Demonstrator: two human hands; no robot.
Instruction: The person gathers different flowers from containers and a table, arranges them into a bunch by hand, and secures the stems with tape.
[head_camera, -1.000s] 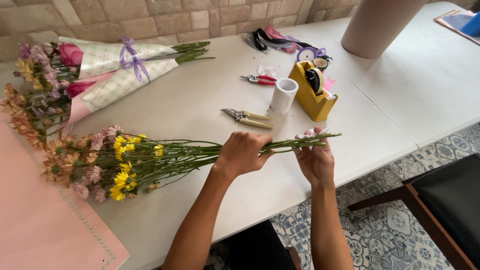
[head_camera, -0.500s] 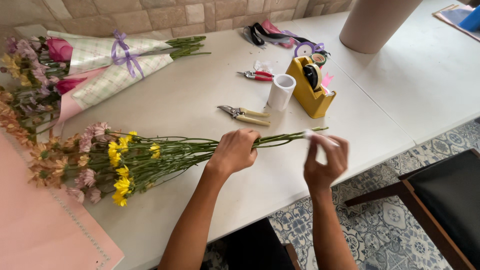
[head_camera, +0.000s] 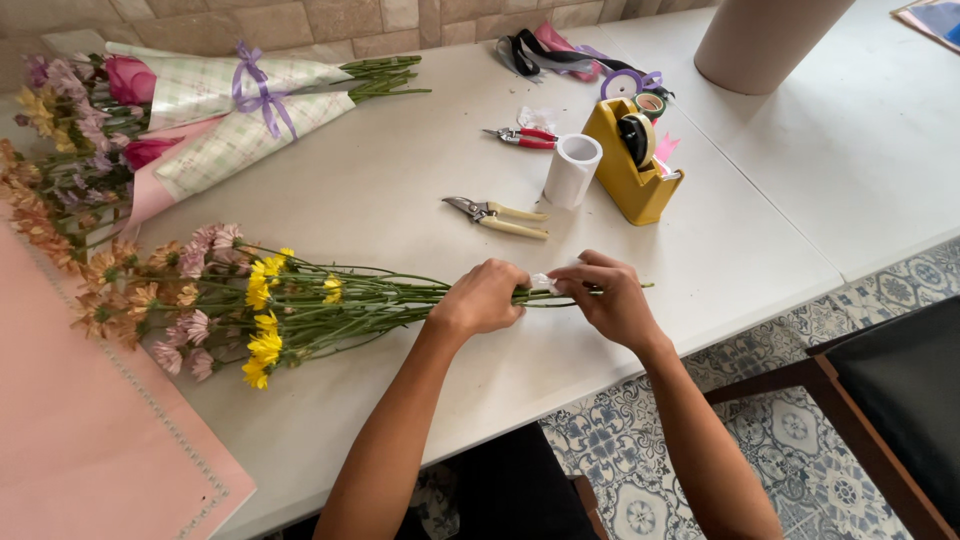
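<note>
Green stems (head_camera: 400, 296) gripped by two hands (head_camera: 545, 296).

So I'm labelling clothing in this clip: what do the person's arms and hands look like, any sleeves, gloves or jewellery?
Both arms are bare up to the frame edge. The left hand and right hand wear no gloves; no rings, watch or bracelets visible.
</note>
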